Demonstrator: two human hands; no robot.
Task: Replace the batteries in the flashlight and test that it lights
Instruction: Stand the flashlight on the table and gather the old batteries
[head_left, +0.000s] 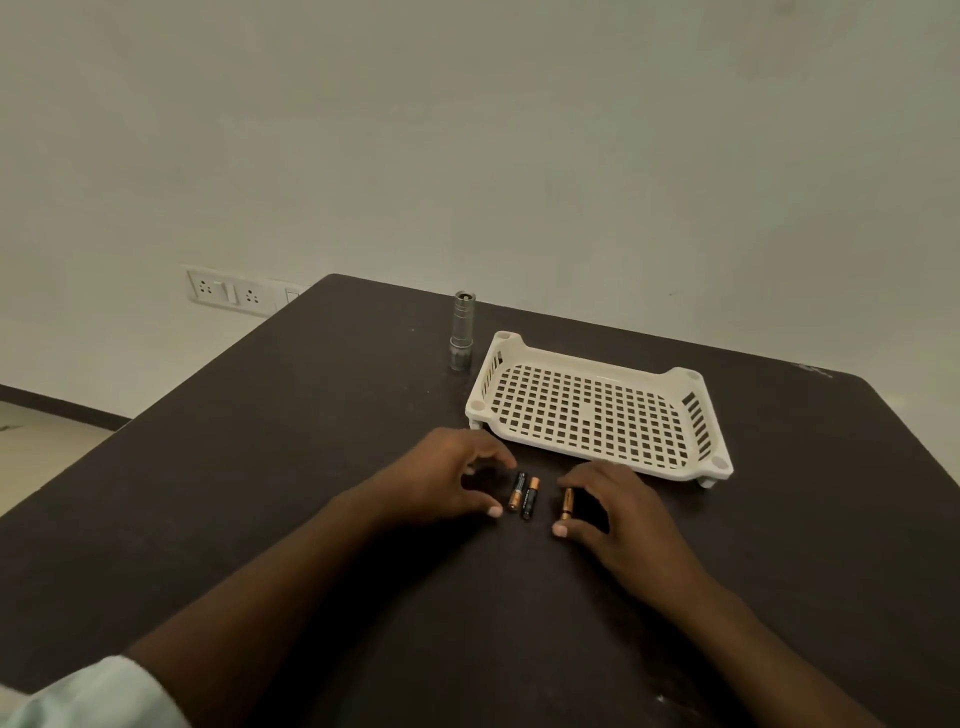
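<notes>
dark table (260, 493) — upright flashlight (461, 332), white tray (597, 364), three batteries (530, 499)

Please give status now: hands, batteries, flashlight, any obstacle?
Left hand open beside two batteries on table. Right hand curled at third battery, grip unclear. Flashlight upright, untouched, beside white tray. No obstacle.

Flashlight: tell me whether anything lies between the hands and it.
Nothing visible does. The flashlight stands upright on bare table beyond the left hand; the white tray sits to its right, off that line. The batteries lie between both hands.
</notes>
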